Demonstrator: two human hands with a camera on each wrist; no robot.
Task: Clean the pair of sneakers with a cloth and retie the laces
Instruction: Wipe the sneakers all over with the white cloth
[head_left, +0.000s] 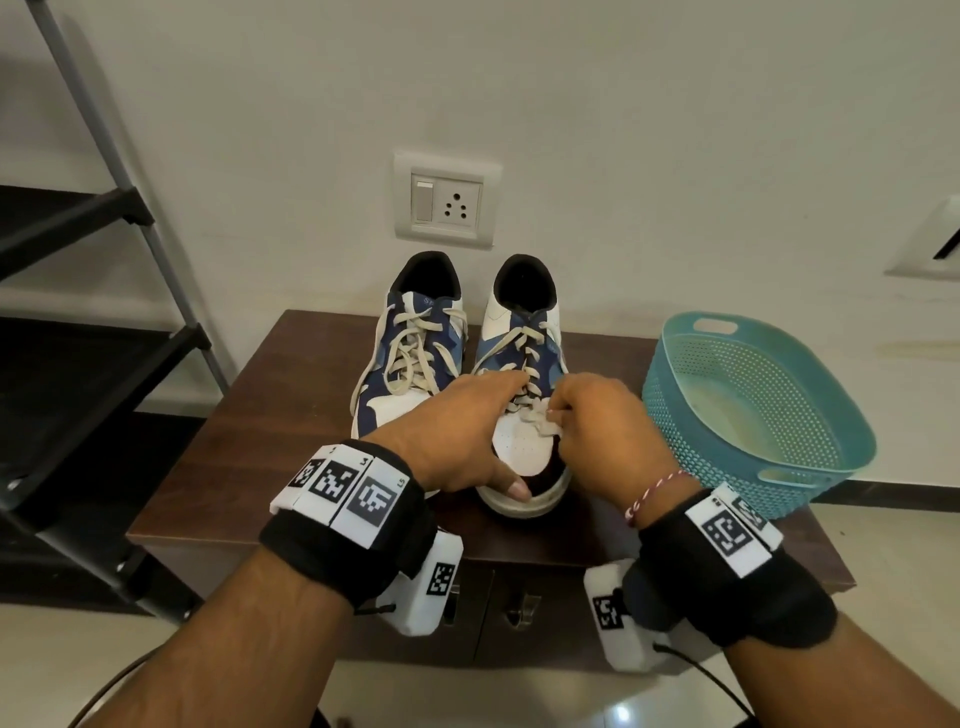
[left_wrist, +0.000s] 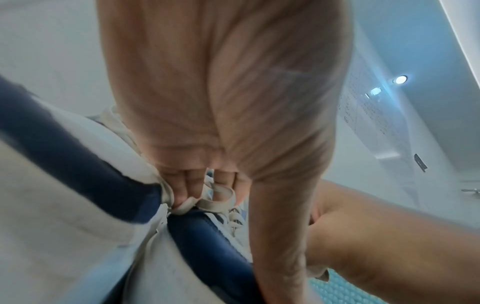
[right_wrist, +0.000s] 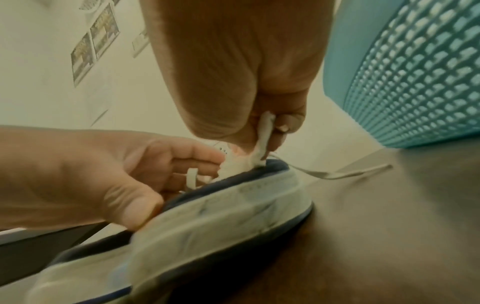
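- Standing at 9 o'clock of the head view, a black shelf rack (head_left: 78, 322) is seen beside the dark wooden cabinet (head_left: 291, 405).
- The left sneaker (head_left: 410, 343) is placed on the cabinet top at about 11 o'clock from the hands, with its laces loose and spread.
- The left hand (head_left: 457, 436) is laid over the right sneaker (head_left: 524, 452); its fingers (left_wrist: 187, 185) are curled and the lace (left_wrist: 207, 200) is pinched by them at the lowest eyelets, while the thumb is pressed on the toe edge.
- The right hand (head_left: 597, 426) is closed on the other end of the lace (right_wrist: 262, 131), which is gripped between thumb and fingers just above the toe.
- A wall socket (head_left: 447, 200) is seen at 12 o'clock, above the sneakers.
- A teal basket (head_left: 753, 415) is standing at 3 o'clock, near the right hand.
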